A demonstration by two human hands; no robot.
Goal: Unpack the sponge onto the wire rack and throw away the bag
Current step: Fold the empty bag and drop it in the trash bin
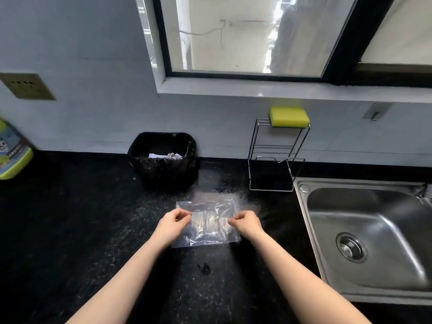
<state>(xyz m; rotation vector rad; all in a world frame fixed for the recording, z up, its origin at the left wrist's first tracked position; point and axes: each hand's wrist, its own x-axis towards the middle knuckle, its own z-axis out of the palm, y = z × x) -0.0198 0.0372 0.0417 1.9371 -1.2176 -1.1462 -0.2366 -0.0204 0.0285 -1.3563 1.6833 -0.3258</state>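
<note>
A yellow-green sponge (289,116) lies on the top shelf of a thin wire rack (275,160) standing against the wall. A clear plastic bag (208,224), with nothing visible inside, lies flat on the black counter in front of me. My left hand (171,224) pinches the bag's left edge and my right hand (245,223) pinches its right edge. A small bin (163,157) lined with a black bag stands behind the bag, to the left of the rack, with some paper scraps inside.
A steel sink (371,239) fills the right side of the counter. A green and blue bottle (11,153) stands at the far left. A small dark speck (204,268) lies on the counter near me. A window sill runs above the rack.
</note>
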